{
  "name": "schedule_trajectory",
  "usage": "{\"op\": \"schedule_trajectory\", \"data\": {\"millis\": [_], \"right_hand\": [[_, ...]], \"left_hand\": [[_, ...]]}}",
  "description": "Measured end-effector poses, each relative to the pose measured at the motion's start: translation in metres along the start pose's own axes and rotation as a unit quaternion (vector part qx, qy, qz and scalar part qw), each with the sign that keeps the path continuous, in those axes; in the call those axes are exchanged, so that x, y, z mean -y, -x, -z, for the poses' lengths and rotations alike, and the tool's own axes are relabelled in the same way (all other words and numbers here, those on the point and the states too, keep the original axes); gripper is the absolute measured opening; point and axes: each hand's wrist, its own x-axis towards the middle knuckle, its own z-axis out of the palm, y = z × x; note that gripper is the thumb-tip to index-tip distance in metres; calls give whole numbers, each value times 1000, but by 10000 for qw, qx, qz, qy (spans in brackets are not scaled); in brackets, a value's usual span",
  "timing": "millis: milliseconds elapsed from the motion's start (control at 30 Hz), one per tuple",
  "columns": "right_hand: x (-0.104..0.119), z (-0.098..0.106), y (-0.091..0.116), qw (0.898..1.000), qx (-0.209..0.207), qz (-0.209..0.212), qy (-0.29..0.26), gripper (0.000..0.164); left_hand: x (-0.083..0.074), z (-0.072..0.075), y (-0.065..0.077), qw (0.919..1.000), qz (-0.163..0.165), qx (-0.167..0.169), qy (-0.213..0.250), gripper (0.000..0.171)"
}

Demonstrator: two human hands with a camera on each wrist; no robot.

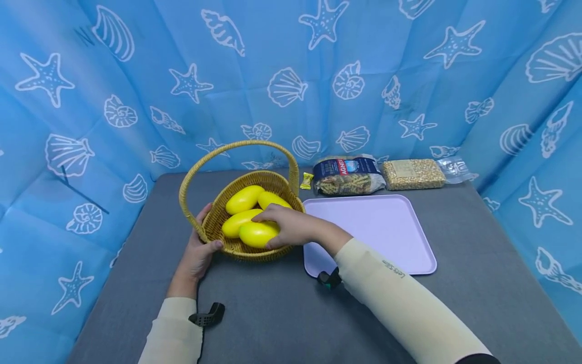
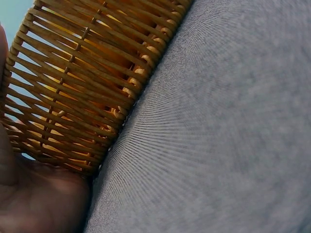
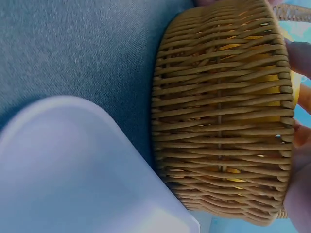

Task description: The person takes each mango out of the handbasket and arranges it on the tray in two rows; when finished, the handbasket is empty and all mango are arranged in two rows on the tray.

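A woven wicker basket (image 1: 255, 256) with a tall arched handle (image 1: 241, 143) stands on the table and holds several yellow mangoes (image 1: 245, 199). My left hand (image 1: 200, 255) grips its left side, thumb at the rim and fingers along the outside. In the left wrist view, that palm (image 2: 43, 199) lies against the wicker wall (image 2: 92, 73). Reaching in over the right rim, my right hand (image 1: 293, 225) holds the nearest mango (image 1: 258, 235) between thumb and fingers. In the right wrist view, the basket wall (image 3: 218, 121) hides most of the fruit, and the fingers (image 3: 303, 58) show past the rim.
A light purple tray (image 1: 368, 227) lies just right of the basket on the grey table (image 1: 273, 313). Behind it are a bag of pasta (image 1: 349, 176), a packet of grains (image 1: 414, 174) and a small yellow wrapped piece (image 1: 306, 181). A blue curtain (image 1: 254, 60) hangs at the back.
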Motion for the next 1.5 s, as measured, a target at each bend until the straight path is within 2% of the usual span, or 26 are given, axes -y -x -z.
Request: {"op": "schedule_trajectory", "data": {"millis": [200, 333, 433, 533, 633, 967, 1300, 1500], "right_hand": [[2, -1, 13, 9975, -479, 180, -493, 67], [3, -2, 24, 9909, -995, 330, -840, 68], [2, -2, 34, 9810, -1466, 404, -1207, 69], [2, -2, 45, 9658, -1898, 471, -1703, 69], [1, -1, 55, 9527, -2274, 481, -1960, 69], [-14, 1, 90, 9366, -3069, 150, -1682, 73], [-55, -1, 110, 9099, -3782, -734, -1536, 76], [-76, 0, 113, 9089, -3855, -1281, -942, 77]], "left_hand": [[1, 2, 3, 10000, -67, 17, -7, 99], [0, 3, 4, 9999, -109, 77, 27, 99], [0, 3, 4, 9999, -101, 83, 23, 99], [0, 2, 3, 9999, -85, 60, 27, 99], [0, 2, 3, 10000, -82, 34, 33, 99], [2, 2, 3, 10000, -83, 22, 36, 100], [2, -1, -1, 9999, -90, 23, 61, 100], [0, 0, 0, 9999, -100, 65, 31, 99]]}}
